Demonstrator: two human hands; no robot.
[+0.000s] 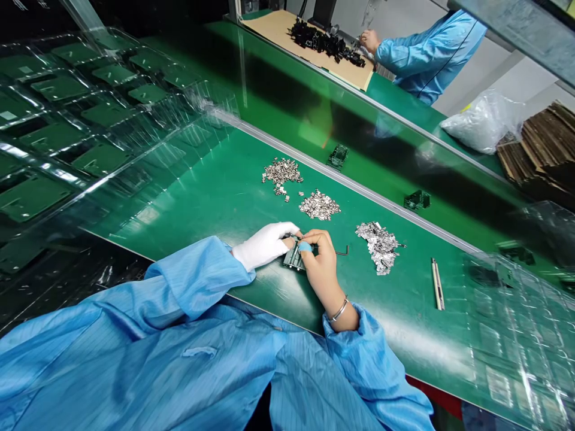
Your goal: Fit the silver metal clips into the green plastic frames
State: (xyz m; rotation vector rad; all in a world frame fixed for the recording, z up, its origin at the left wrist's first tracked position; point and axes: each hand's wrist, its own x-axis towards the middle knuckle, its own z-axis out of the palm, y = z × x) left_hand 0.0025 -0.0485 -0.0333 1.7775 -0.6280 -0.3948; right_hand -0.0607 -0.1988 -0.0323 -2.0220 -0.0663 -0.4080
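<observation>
My left hand (pixel 265 244), in a white glove, is closed on the left side of a small dark circuit board (pixel 294 257) that lies on the green mat (pixel 215 191). My right hand (pixel 320 260) is bare, with a blue cot on the thumb and a bracelet at the wrist. Its fingers are pinched together over the top of the same board; what they pinch is too small to name. Three heaps of small shiny metal parts lie beyond: a far left heap (pixel 281 172), a middle heap (pixel 319 205) and a right heap (pixel 380 245).
Clear plastic trays (pixel 67 120) with green boards are stacked at the left; more trays (pixel 516 335) lie at the right. A thin metal stick (pixel 437 284) lies right of the heaps. Across the conveyor another person's hand (pixel 369 41) works at black parts (pixel 324 41).
</observation>
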